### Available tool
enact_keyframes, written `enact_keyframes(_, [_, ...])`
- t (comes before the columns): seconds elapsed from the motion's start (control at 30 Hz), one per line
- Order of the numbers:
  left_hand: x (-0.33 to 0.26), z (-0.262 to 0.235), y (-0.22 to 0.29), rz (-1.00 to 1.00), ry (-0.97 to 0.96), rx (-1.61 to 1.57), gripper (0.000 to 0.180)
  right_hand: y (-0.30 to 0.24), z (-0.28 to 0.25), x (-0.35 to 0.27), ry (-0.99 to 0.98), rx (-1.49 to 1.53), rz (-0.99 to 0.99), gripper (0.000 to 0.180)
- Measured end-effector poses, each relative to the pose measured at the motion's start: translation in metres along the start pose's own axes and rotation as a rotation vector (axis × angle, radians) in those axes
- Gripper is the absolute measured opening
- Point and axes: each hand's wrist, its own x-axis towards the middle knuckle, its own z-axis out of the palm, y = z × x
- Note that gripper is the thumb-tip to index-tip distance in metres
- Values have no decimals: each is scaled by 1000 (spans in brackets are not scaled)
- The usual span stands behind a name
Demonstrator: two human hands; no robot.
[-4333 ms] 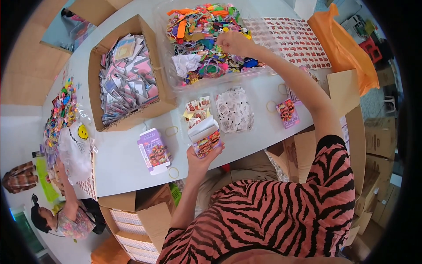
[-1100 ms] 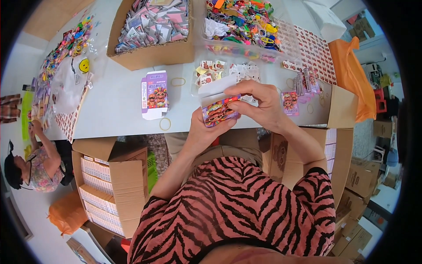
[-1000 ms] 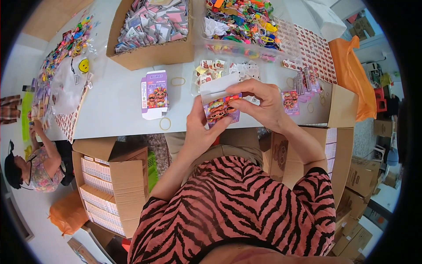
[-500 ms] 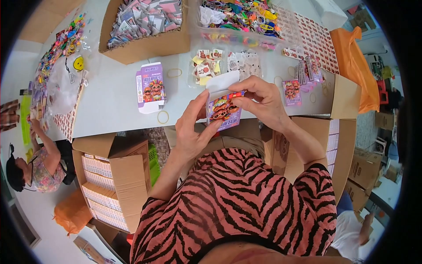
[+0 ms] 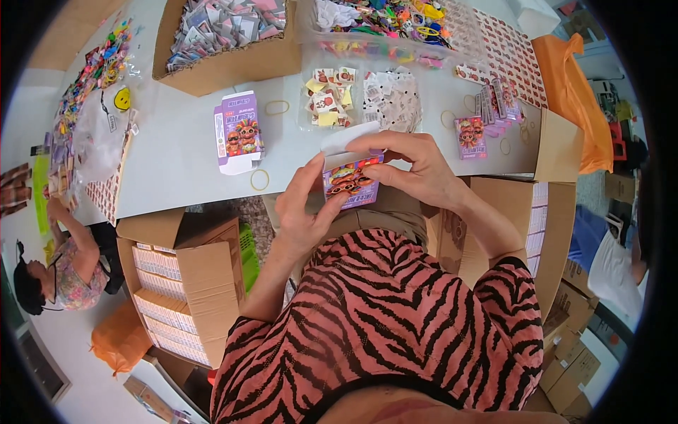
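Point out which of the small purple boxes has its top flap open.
The purple box held between the left hand and right hand: its white flap stands up. The others lie on the table.

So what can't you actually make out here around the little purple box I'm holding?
- Inside of the small purple box: head view; its white flap and the right hand cover the opening.
- Box's back and left side: hidden by the left hand.
- Items in the clear bin: too small, and cut off by the top edge.
- Packets in the cardboard box: too small to tell apart.
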Motion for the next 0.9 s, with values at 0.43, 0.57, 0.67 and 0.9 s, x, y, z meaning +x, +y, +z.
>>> enact_keyframes(0.43, [-3,4,4,-123,75,-148,64,-4,-4,7,-126,-187,-48,33])
enact_keyframes(0.57, [-8,7,1,-111,94,-111,64,-7,-7,8,-179,-169,-1,32])
enact_keyframes(0.67, [-9,9,5,-153,111,-147,63,-7,-7,7,-182,-167,35,31])
enact_keyframes(0.9, [-8,5,3,-96,60,-27,59,2,-1,3,-143,-130,14,38])
